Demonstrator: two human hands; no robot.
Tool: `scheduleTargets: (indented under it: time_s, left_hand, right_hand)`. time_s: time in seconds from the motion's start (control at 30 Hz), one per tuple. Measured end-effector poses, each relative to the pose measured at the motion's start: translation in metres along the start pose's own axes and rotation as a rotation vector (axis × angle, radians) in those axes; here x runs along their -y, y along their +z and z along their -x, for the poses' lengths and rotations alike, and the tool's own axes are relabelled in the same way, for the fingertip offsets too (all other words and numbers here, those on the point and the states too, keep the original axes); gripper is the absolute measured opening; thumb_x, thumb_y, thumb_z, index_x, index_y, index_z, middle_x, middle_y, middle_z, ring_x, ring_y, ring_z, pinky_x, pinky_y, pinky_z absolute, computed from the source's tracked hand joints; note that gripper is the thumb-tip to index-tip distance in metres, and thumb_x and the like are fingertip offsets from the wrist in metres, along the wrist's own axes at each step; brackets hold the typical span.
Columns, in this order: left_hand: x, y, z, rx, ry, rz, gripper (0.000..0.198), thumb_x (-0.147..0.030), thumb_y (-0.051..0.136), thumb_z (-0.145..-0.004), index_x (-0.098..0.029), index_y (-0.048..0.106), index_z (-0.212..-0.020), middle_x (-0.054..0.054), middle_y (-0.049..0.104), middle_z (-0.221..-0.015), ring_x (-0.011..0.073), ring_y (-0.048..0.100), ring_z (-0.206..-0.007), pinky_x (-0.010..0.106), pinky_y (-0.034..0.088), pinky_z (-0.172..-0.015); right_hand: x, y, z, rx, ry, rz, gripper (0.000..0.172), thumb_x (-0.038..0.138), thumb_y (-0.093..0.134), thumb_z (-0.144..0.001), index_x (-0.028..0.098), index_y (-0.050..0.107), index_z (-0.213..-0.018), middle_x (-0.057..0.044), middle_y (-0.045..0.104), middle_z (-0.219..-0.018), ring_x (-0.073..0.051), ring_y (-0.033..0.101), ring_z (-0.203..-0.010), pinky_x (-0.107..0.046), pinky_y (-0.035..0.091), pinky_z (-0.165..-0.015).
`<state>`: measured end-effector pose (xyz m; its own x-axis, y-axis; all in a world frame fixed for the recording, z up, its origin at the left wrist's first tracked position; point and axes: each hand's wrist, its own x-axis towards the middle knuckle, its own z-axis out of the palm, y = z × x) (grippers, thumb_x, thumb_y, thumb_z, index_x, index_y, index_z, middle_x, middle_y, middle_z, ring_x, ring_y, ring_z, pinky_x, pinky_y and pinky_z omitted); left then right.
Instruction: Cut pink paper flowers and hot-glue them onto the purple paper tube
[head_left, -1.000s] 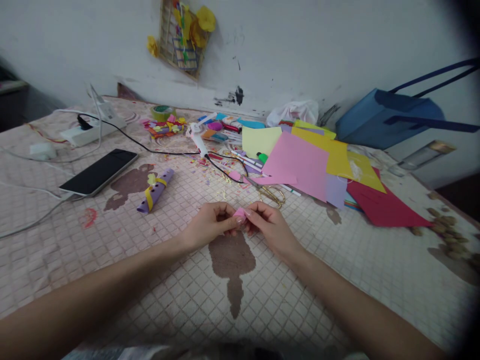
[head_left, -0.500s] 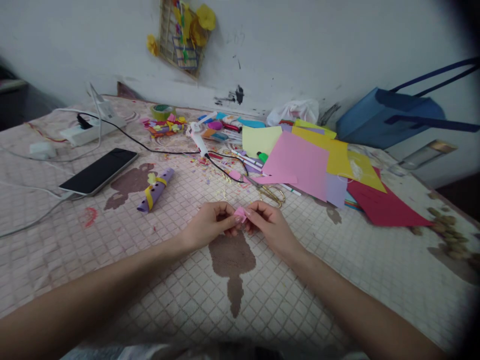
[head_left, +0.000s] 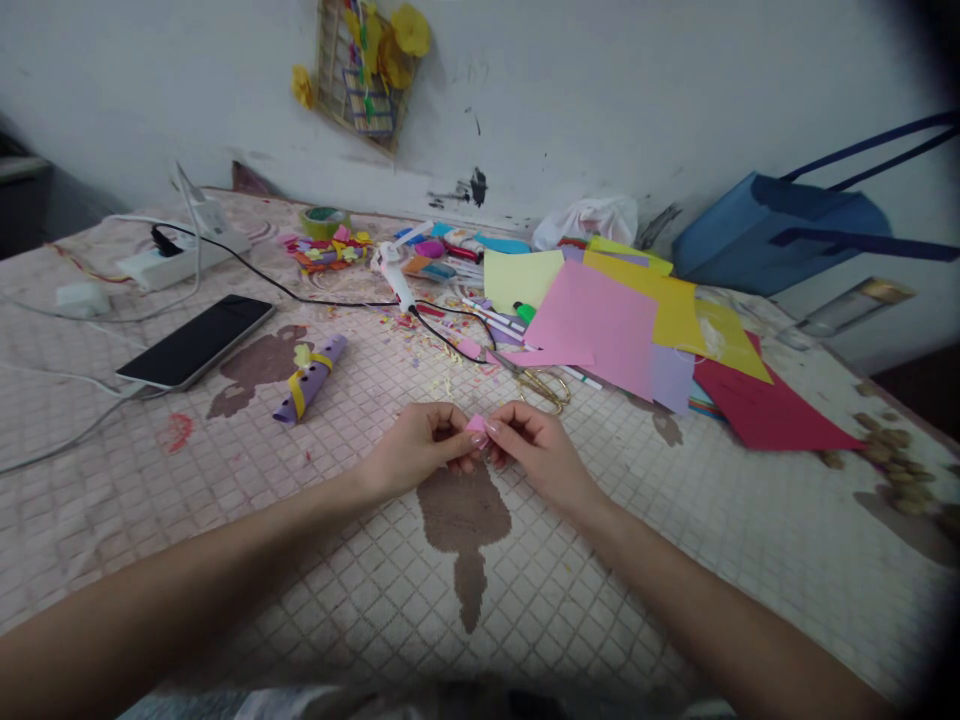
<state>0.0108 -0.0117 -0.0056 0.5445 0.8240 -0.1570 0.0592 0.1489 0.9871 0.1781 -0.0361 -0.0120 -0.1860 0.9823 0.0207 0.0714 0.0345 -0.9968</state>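
Observation:
A small piece of pink paper [head_left: 477, 425] is held over the patterned tablecloth [head_left: 360, 600], its lower part covered by my fingers. My left hand [head_left: 424, 445] pinches it from the left, thumb in front. From the right, my right hand [head_left: 532, 445] grips the same piece between thumb and forefinger. Just beyond my right hand lie gold-handled scissors [head_left: 551, 388], blades partly under a pink paper strip [head_left: 551, 357]. Left of my hands rests a purple paper roll [head_left: 311, 380] wrapped with a yellow strip and dotted dark.
A white glue gun [head_left: 397, 280] with a black cord lies among paper scraps. Coloured sheets [head_left: 600, 325] spread at the right, near a blue bag [head_left: 780, 235]. At the left are a tablet-like device [head_left: 199, 342] and a power strip [head_left: 184, 258]. Green tape [head_left: 325, 220] stands behind.
The pink paper has shifted slightly between my fingertips, and its visible shape differs a little. Both hands stay in nearly the same place; the view moves slightly.

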Motion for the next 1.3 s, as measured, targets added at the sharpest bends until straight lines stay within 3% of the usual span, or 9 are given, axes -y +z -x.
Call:
scheduleTargets:
  time_s: [0.67, 0.87, 1.13, 1.3]
  left_hand:
    - [0.0024, -0.0020, -0.0009, 0.026, -0.046, 0.058, 0.025, -0.034, 0.064, -0.075, -0.010, 0.059, -0.075, 0.003, 0.065, -0.069, 0.0080, 0.058, -0.057, 0.020, 0.048, -0.056]
    - [0.0012, -0.0003, 0.0000, 0.040, -0.077, 0.023, 0.025, -0.034, 0.068, -0.071, -0.009, 0.060, -0.072, 0.003, 0.064, -0.063, 0.0084, 0.058, -0.053, 0.020, 0.048, -0.054]
    - [0.0005, 0.0002, 0.0016, 0.048, -0.027, -0.020, 0.020, -0.029, 0.063, -0.075, -0.010, 0.058, -0.071, 0.001, 0.062, -0.061, 0.0066, 0.056, -0.051, 0.017, 0.046, -0.050]
    - [0.0015, 0.0001, 0.0007, 0.066, -0.079, 0.064, 0.022, -0.031, 0.062, -0.077, -0.009, 0.059, -0.074, 0.003, 0.065, -0.066, 0.0080, 0.059, -0.055, 0.019, 0.048, -0.054]
  right_hand:
    - [-0.0026, -0.0015, -0.0002, 0.053, 0.042, -0.035, 0.024, 0.040, 0.058, -0.080, 0.018, 0.053, -0.075, 0.002, 0.056, -0.063, -0.009, 0.052, -0.056, -0.023, 0.044, -0.052]
    - [-0.0022, 0.0005, 0.0005, 0.055, 0.070, -0.038, 0.025, 0.040, 0.059, -0.079, 0.018, 0.051, -0.072, 0.003, 0.053, -0.059, -0.009, 0.049, -0.051, -0.022, 0.043, -0.049]
    - [-0.0013, 0.0019, 0.0020, 0.074, 0.074, -0.083, 0.023, 0.037, 0.059, -0.080, 0.017, 0.051, -0.071, 0.004, 0.054, -0.059, -0.008, 0.049, -0.051, -0.021, 0.041, -0.050]
    - [-0.0036, 0.0002, 0.0013, 0.050, 0.085, -0.079, 0.022, 0.037, 0.057, -0.081, 0.017, 0.051, -0.073, 0.002, 0.056, -0.061, -0.008, 0.050, -0.052, -0.021, 0.041, -0.050]
